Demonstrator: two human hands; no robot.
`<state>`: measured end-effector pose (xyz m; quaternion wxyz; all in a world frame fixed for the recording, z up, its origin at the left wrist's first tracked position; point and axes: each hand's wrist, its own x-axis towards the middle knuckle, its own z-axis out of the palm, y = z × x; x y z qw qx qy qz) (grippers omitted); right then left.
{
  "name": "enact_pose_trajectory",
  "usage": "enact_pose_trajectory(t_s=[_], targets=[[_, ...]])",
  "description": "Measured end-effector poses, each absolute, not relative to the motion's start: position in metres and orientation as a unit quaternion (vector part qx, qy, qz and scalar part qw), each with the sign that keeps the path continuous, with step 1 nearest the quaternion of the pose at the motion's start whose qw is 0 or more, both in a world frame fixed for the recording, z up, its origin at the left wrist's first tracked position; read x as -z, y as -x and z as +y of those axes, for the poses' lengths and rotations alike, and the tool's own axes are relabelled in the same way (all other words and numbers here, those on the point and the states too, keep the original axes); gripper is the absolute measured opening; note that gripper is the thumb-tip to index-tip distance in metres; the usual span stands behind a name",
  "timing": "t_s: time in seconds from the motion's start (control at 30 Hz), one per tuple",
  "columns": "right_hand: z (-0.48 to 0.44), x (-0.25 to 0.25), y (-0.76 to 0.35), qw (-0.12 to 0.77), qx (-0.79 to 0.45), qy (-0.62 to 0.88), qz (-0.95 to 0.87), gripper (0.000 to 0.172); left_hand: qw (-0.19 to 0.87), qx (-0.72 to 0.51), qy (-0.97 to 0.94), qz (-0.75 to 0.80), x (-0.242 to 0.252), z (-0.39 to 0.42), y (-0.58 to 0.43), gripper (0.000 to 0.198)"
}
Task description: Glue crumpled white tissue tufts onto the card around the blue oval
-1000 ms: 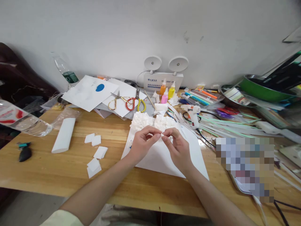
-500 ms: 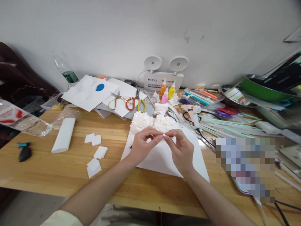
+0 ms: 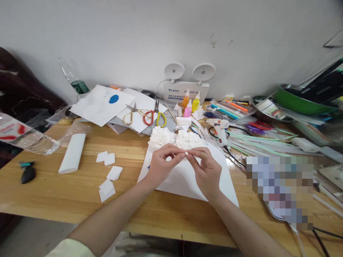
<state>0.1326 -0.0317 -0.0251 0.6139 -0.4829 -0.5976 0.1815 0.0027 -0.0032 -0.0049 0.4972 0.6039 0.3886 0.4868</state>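
Note:
My left hand (image 3: 164, 162) and my right hand (image 3: 206, 167) meet fingertip to fingertip, pinching a tiny white scrap (image 3: 186, 153) between them. It looks like crumpled paper, though the fingers cover most of it. Below them lies a large white sheet (image 3: 182, 182) on the wooden table. Just beyond my fingers, two fluffy white clusters of small crumpled pieces, the left cluster (image 3: 161, 137) and the right cluster (image 3: 189, 138), rest on the sheet's far part. Several small white paper squares (image 3: 114, 173) lie to the left of my left forearm.
Scissors and pliers (image 3: 148, 117) lie on papers behind the clusters. A white glue gun (image 3: 221, 130) stands to the right, near thin strips and markers (image 3: 230, 110). Small paint bottles (image 3: 188, 109) stand by the wall light. A flat white roll (image 3: 72, 153) and a water bottle (image 3: 29, 137) are left.
Both hands stay almost in place, fingertips still together on the white scrap. Only slight finger movement shows.

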Motion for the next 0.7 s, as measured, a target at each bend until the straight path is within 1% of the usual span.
enact_pose_trajectory(t_s=[0.13,0.27,0.43,0.53,0.63,0.7], targets=[[-0.031,0.025,-0.133,0.614,-0.181,0.48,-0.6,0.012,0.497,-0.498,-0.6,0.382,0.006,-0.002,-0.002,0.007],[-0.031,0.024,-0.134,0.601,-0.198,0.479,-0.608,0.009,0.51,-0.49,-0.6,0.375,0.006,-0.002,-0.002,0.012],[-0.03,0.022,-0.136,0.596,-0.229,0.476,-0.604,0.004,0.515,-0.484,-0.607,0.364,0.006,-0.001,-0.002,0.011],[-0.028,0.017,-0.143,0.562,-0.31,0.468,-0.607,0.005,0.514,-0.49,-0.613,0.347,0.005,0.001,0.0,0.008],[-0.024,0.009,-0.153,0.496,-0.427,0.429,-0.622,0.009,0.514,-0.471,-0.64,0.323,0.003,0.004,0.003,0.011],[-0.022,0.005,-0.161,0.451,-0.482,0.411,-0.629,0.011,0.507,-0.447,-0.674,0.296,0.0,0.004,0.005,0.014]])
